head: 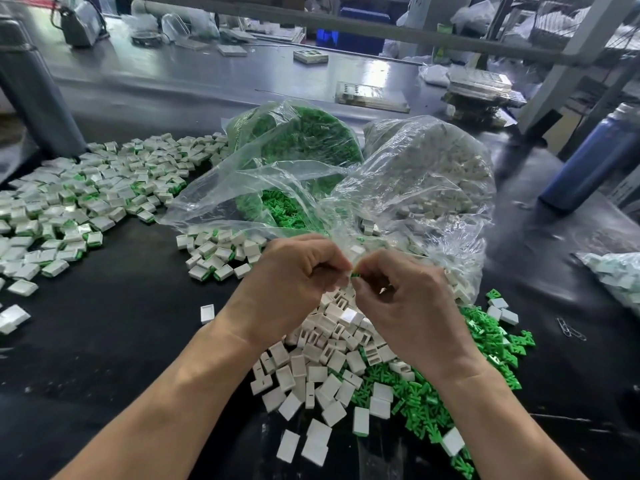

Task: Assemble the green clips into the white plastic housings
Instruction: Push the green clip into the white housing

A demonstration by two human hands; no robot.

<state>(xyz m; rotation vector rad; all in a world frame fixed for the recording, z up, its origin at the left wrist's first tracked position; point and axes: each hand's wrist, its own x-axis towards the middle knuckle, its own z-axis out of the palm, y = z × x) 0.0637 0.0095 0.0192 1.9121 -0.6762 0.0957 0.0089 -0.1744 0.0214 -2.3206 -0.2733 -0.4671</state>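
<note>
Both hands meet at the middle of the view, above a heap of loose parts on the black work table [114,341]. The left hand [294,275] has its fingers curled inward, and the right hand [401,289] likewise; their fingertips press together around something very small. Only a sliver of a green clip [355,274] shows between the two thumbs, and a white housing [357,251] seems to sit just above it at the fingertips, though it may lie inside the bag behind them; the fingers hide nearly all of the join, so which hand grips which piece cannot be told.

Below the hands lies a pile of empty white housings [322,368], and to its right, touching it, a spread of loose green clips [426,407], partly covered by the right forearm. Beyond the hands stand two clear plastic bags: one of green clips [304,140] and one of white housings [436,168], their contents blurred by the crumpled film. A large scatter of assembled housings [69,202] with green showing at their edges covers the left of the table and runs off the frame edge; a smaller cluster [218,251] lies just left of the left hand. A dark blue bottle [595,157] stands at far right, cut off by the frame. The far bench is blurred.
</note>
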